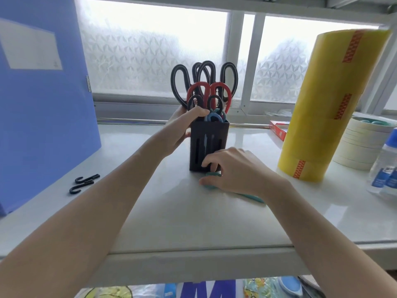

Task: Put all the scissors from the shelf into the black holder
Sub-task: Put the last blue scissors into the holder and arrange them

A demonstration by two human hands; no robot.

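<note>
The black holder (209, 136) stands upright in the middle of the white shelf (163, 211). Several scissors stand in it, handles up: large black-handled scissors (179, 82), red-handled scissors (221, 91) and small blue-handled scissors (213, 117). My left hand (182, 127) grips the holder's upper left side, its fingers curled over the rim. A pair of teal scissors (251, 196) lies flat on the shelf just in front of the holder. My right hand (234, 168) rests over its handle end, fingers closing around the teal loops and touching the holder's base.
A blue folder (40, 104) stands at the left, with two black hooks (84, 182) lying beside it. A tall stack of yellow tape rolls (328, 108), white tape rolls (361, 143), a red box (279, 127) and glue bottles (384, 168) fill the right side. A frosted window is behind.
</note>
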